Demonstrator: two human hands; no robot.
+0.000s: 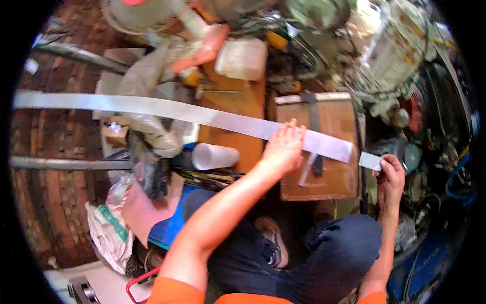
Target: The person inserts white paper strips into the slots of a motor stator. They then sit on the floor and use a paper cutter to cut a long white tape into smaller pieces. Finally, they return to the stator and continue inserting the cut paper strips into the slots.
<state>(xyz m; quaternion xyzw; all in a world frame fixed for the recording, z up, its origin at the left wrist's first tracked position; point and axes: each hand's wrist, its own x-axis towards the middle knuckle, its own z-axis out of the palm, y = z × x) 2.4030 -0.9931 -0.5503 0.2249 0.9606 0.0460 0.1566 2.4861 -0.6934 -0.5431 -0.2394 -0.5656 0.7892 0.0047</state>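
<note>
Left hand (284, 149), centre: fingers extended on 1 long pale strip (192, 113) | Right hand (391, 177), right of frame: fingers pinching 1 small pale piece (370, 161)

The single view comes from the left one of two fisheye cameras worn on the person's head, looking steeply down over the lap. It is near enough that the left forearm (228, 215) and the legs (344, 253) loom large, and the lower edge cuts the orange sleeves (176, 291). The left hand (284, 149) lies right of centre, the right hand (392, 178) farther right; the strip (172, 109) reaches to the left rim. Brick floor (55, 202) fills the left side, and the corners fall to black.
</note>
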